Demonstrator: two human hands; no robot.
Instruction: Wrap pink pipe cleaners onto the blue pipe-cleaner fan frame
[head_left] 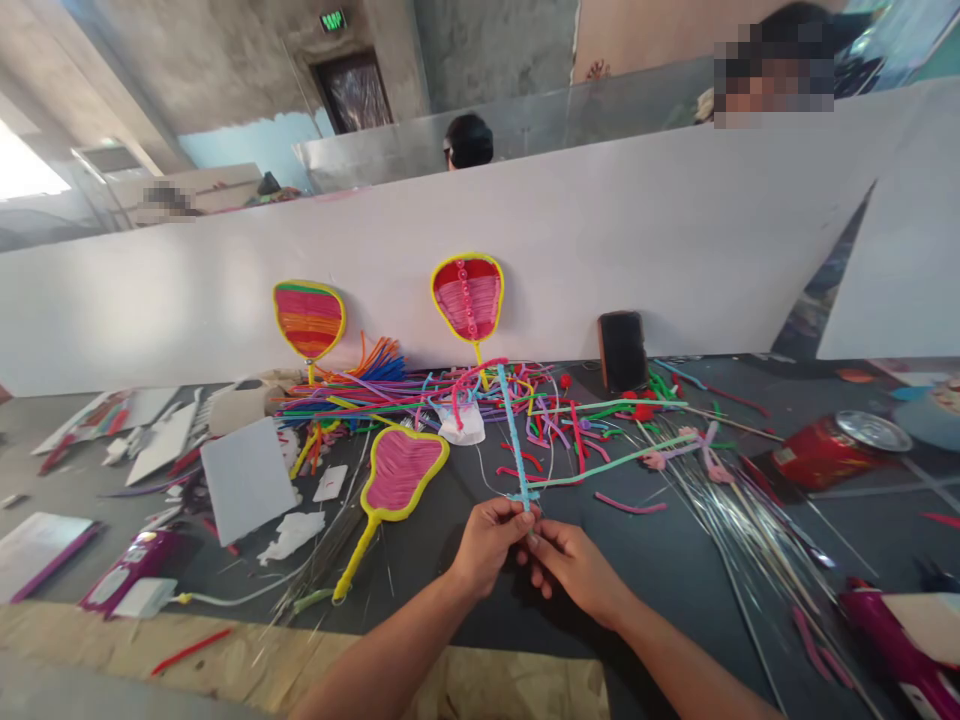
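Note:
Close together over the dark table, both my hands pinch the lower end of a light-blue pipe-cleaner stick [514, 430] that stands roughly upright. My left hand [491, 545] has its thumb laid along the bottom of the stick. Fingers of my right hand [570, 565] close on the same end from the other side. Just above my fingers a short blue piece crosses the stick. To the left lies a pink fan [405, 468] with a yellow pipe-cleaner rim and handle. Loose pipe cleaners [352, 405] in many colours lie behind the stick.
Two more fans, one striped [309, 320] and one red-pink [468, 300], lean on the white partition [562, 230]. A phone [622, 352] stands by it. Right are thin wires [742, 530], a red can [840, 448] and a purple tool [900, 640]. Beyond the partition, people's heads show.

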